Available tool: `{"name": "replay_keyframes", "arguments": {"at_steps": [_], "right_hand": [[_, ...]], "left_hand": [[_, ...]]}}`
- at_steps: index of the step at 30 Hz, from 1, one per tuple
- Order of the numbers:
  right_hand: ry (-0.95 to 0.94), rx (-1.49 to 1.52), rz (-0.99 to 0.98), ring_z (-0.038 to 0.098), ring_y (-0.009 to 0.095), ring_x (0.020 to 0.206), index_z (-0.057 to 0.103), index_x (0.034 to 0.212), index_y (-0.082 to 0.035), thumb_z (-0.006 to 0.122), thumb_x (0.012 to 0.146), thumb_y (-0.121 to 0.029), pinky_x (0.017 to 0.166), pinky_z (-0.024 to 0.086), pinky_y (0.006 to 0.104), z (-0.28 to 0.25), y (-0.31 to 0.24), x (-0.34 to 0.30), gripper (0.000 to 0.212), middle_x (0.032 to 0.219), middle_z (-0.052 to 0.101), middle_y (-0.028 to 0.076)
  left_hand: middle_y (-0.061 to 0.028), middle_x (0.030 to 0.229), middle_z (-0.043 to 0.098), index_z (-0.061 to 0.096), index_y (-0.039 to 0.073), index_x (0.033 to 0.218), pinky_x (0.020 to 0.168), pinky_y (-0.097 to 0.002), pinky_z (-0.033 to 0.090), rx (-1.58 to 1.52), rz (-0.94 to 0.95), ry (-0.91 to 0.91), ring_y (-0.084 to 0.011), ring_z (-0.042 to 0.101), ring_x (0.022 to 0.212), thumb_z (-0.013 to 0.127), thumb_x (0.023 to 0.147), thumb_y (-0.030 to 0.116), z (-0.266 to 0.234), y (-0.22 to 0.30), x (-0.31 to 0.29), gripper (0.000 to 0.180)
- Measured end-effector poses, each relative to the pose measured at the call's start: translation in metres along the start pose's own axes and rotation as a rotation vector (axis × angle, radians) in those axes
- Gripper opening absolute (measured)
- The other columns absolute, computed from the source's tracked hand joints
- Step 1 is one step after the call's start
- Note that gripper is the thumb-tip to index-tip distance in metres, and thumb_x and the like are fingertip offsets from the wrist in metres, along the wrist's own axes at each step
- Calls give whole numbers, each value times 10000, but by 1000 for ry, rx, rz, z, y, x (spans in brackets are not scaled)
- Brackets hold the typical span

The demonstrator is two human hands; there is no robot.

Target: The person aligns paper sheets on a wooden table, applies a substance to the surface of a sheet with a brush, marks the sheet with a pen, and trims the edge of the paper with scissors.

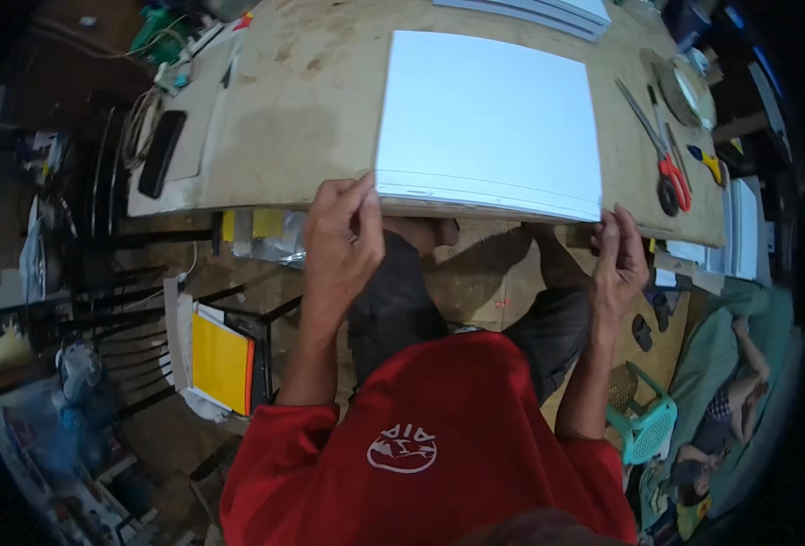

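A large white sheet of paper lies on the table with its near side along the table's front edge. Two thin lines cross it close to that side, and what look like further sheets show beneath it. At the sheet's near left corner, my left hand pinches the edge between thumb and fingers. My right hand has its thumb and fingers closed at the near right corner. Both forearms rise from red sleeves below.
Right of the sheet lie red-handled scissors, a yellow-handled tool and a round container. A paper stack sits at the far edge. At left are a dark phone-like object and cables. A person lies on a green surface at right.
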State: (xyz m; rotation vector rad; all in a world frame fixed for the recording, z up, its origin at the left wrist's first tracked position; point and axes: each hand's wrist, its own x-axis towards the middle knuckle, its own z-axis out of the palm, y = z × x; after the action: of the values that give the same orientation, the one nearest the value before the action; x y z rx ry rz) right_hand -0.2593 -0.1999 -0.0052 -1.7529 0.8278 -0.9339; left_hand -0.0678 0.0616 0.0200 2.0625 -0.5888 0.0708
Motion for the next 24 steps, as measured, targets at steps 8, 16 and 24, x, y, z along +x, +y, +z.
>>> {"name": "replay_keyframes", "arguments": {"at_steps": [8,16,24], "right_hand": [[-31,115,7,639,92,940,582,1321,53,627,992,-58,829,515,233,4,3,-1,350,1087,704,78],[-29,134,46,631,76,948,584,1321,46,639,983,-51,817,509,214,-6,13,11,356,1069,697,63],[-39,114,-8,635,90,975,586,1328,35,640,984,-61,869,509,231,-11,12,13,362,1083,700,68]], "left_hand": [[-56,926,600,709,-8,1176,700,-244,465,-209,-168,30,-105,573,813,647,965,72,3,-9,-15,235],[-28,947,590,706,-13,1196,773,-231,468,-298,-172,49,-93,572,867,653,960,51,19,-11,-35,250],[-58,1054,613,672,-13,1242,839,-257,489,-292,-243,88,-119,604,950,627,972,44,22,-6,-32,279]]}}
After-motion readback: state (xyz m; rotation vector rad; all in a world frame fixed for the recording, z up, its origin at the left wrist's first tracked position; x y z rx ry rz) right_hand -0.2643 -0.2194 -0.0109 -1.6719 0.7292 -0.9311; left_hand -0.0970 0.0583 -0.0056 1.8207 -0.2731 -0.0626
